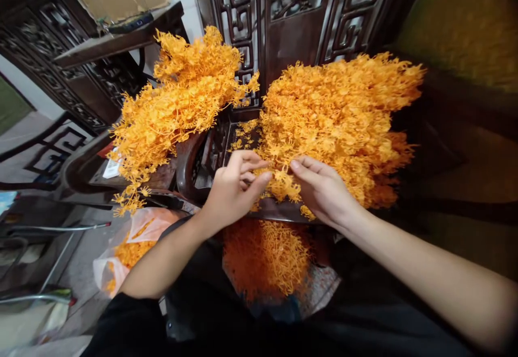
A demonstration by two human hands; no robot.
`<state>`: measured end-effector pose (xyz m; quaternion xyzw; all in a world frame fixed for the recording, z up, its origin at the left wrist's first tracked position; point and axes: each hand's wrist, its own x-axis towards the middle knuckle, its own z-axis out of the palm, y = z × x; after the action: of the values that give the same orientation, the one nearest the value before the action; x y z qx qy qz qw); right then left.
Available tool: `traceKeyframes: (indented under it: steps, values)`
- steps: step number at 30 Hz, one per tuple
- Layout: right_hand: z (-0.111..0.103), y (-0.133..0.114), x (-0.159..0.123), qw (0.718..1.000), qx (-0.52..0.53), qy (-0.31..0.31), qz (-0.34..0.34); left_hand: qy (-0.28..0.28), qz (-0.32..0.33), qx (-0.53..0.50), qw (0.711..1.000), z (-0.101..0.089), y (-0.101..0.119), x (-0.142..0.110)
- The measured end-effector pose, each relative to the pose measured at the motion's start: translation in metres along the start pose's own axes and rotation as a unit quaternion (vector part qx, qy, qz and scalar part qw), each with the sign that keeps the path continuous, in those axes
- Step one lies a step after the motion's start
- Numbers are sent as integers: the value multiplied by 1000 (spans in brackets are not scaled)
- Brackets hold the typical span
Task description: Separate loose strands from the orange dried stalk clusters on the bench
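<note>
My left hand (237,187) is curled, with thumb and fingers drawn together over loose orange pieces. What sits between its fingertips, if anything, is too small to make out. Across a narrow gap, my right hand (324,187) pinches a thin orange plastic piece (284,163) between thumb and fingers at the edge of a large heap. This heap of orange, spidery plastic pieces (332,108) covers most of the dark wooden seat (279,209). Just below my fingertips lies a small cluster of the same pieces (283,185).
A second orange pile (182,98) rests on a wooden side table (159,176) at left. Below it is a translucent plastic bag (151,224) with orange pieces. More orange strands (281,254) fill a container under the seat edge. Carved wooden backrests (293,38) rise behind.
</note>
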<state>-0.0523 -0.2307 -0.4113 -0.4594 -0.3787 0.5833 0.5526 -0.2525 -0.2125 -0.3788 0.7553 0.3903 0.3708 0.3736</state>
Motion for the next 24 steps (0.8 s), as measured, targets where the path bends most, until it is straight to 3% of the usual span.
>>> traceKeyframes:
  steps: [3, 7, 10, 13, 15, 19, 22, 24]
  values:
    - [-3, -2, -2, 998, -7, -54, 17, 37, 19, 70, 997, -8, -6, 8]
    - [-8, 1, -3, 990, -68, -121, 15, -36, 59, 78, 995, -10, -10, 12]
    - [-9, 3, -3, 993, -81, -90, -4, -71, -10, -1, 997, -4, -12, 13]
    - [-9, 1, -2, 1000, -13, 19, -15, -53, -104, -80, 990, 1, -13, 14]
    - [-8, -4, -2, 998, 32, 46, 1, -37, -151, -132, 979, 2, -13, 16]
    - [-7, -14, -8, 999, 52, -2, 5, -32, -195, -196, 960, 4, -12, 15]
    - [-6, -14, -15, 997, -7, -75, -31, -37, -213, -207, 954, 8, -9, 11]
    - [-7, -11, -17, 992, -56, -93, -65, -59, -222, -213, 950, 12, -7, 8]
